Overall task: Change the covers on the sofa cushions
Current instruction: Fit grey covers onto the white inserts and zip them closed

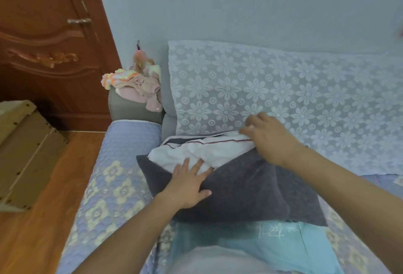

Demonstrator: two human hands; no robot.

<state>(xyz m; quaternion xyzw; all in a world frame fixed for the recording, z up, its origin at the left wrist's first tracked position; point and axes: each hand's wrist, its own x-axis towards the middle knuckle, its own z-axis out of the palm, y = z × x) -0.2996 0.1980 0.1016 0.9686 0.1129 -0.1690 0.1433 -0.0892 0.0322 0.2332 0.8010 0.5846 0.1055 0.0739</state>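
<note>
A dark grey cushion cover lies on the sofa seat with a white cushion insert showing out of its open far side. My left hand lies flat, fingers spread, on the cover and the white insert at the opening. My right hand is at the far right end of the opening, fingers curled at the edge of the cover where a red-piped seam shows. A light blue cover lies in front, near my body.
The sofa seat has a lilac quilted throw; its back carries a white flowered lace cloth. A heap of pink and striped clothes sits on the grey armrest. A cardboard box stands on the wooden floor at left, before a brown door.
</note>
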